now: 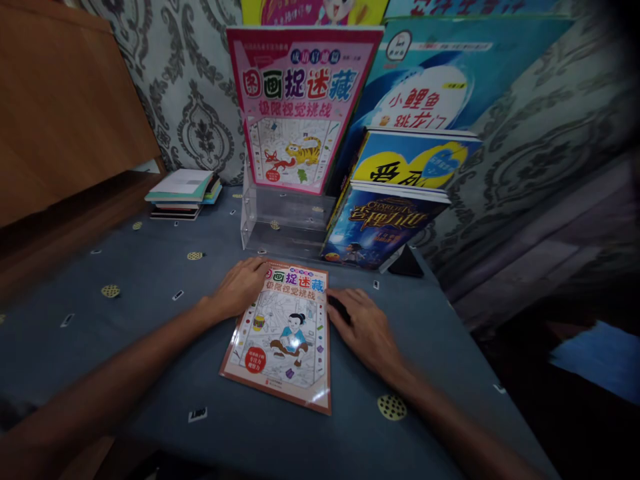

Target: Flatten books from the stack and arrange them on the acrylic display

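Note:
A thin picture book (287, 340) with an orange-brown border lies face up in front of me. Its cover shows a seated figure in blue and colourful Chinese lettering. My left hand (240, 288) grips the upper left edge, its fingers covering that corner. On the opposite side, my right hand (363, 327) holds the right edge near the top, thumb lower and fingers curled. The undersides of both grips are hidden. Just beyond the book stands a clear acrylic display rack (285, 237), its lower front tier bare on the left.
A pink book (305, 107) stands in the rack, with a dark blue book (383, 223), a yellow-and-blue book (420, 157) and a teal book (480, 60) to the right. A stack of books (183, 190) lies at the back left of the cloth-covered table (150, 313).

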Demonstrator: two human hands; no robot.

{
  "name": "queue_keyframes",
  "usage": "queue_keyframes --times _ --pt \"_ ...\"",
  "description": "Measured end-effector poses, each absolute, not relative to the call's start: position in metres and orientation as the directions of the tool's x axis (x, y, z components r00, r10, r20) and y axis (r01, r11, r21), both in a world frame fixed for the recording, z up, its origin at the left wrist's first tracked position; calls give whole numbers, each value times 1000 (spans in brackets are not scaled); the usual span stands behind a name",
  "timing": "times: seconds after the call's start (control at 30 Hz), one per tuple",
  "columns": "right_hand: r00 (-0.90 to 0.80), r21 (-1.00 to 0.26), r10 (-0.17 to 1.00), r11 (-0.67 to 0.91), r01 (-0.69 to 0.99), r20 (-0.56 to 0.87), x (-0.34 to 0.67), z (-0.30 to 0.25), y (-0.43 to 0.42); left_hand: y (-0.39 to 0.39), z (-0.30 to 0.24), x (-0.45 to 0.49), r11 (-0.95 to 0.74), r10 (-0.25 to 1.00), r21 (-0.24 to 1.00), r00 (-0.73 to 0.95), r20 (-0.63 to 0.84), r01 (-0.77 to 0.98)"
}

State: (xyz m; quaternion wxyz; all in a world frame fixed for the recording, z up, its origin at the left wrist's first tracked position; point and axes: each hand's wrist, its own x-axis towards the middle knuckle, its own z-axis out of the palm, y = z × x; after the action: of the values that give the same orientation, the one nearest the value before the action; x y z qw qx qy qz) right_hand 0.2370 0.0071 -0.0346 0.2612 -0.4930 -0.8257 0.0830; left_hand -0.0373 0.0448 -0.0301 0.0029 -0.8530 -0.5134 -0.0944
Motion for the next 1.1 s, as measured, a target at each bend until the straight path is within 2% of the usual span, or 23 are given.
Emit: queue_keyframes --times 0.23,0.43,0.67,0.97,1.1 --pt "-471 -351 790 602 717 393 232 -42 9 45 -25 -41 -475 874 44 464 144 879" --pt "-443 -277 800 569 774 404 226 -39 16 48 -21 -34 -479 868 -24 478 132 877" --pt "-566 -225 725 673 705 393 204 -39 31 51 -28 -24 -561 808 18 542 232 828" --pt "-561 -253 741 661 707 368 204 -45 36 54 -35 -24 -580 782 25 547 299 815" --pt "-561 -256 745 658 708 362 203 -44 35 54 -39 -26 -592 771 69 539 339 803"
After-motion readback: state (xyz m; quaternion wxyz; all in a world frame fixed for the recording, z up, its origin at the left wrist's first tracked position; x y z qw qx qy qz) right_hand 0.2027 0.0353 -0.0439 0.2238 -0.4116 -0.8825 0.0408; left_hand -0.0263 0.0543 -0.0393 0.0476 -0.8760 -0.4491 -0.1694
